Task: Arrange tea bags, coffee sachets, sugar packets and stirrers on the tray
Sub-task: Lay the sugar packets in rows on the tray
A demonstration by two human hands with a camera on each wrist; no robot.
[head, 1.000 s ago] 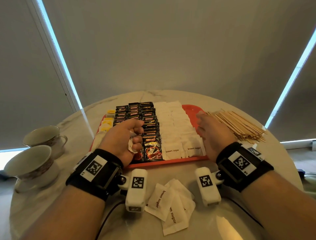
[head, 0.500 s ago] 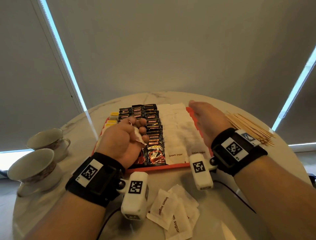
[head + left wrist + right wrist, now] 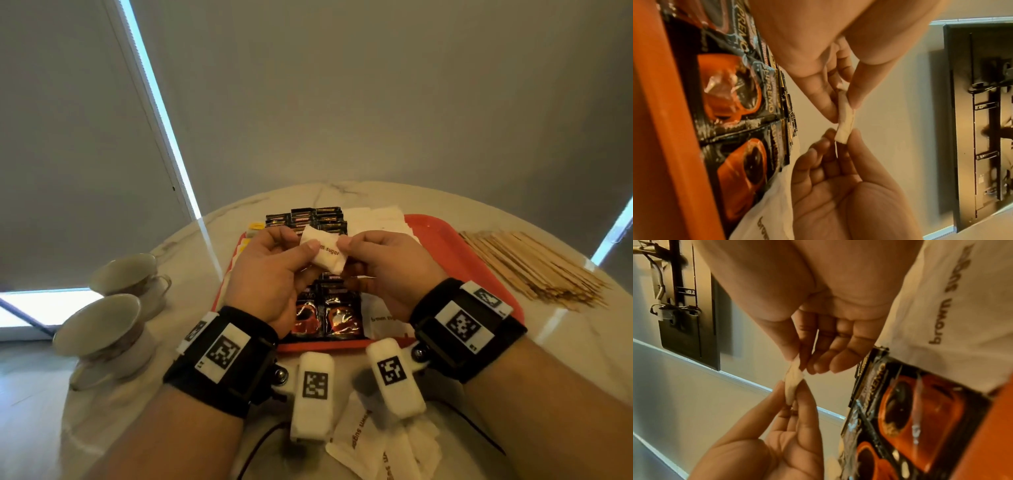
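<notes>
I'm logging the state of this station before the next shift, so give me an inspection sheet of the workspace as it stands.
Surface: round marble table, glare at its right edge.
Job's things: red tray holds rows of coffee sachets and brown sugar packets, with yellow tea bags at its left edge; stirrers piled on the table right of the tray; loose sugar packets on the near table.
Clutter: two teacups at left.
Grippers: left hand and right hand each pinch one end of a held sugar packet above the tray.
Cables: black cable under the left wrist.
Surroundings: grey blinds, light at their edges.
</notes>
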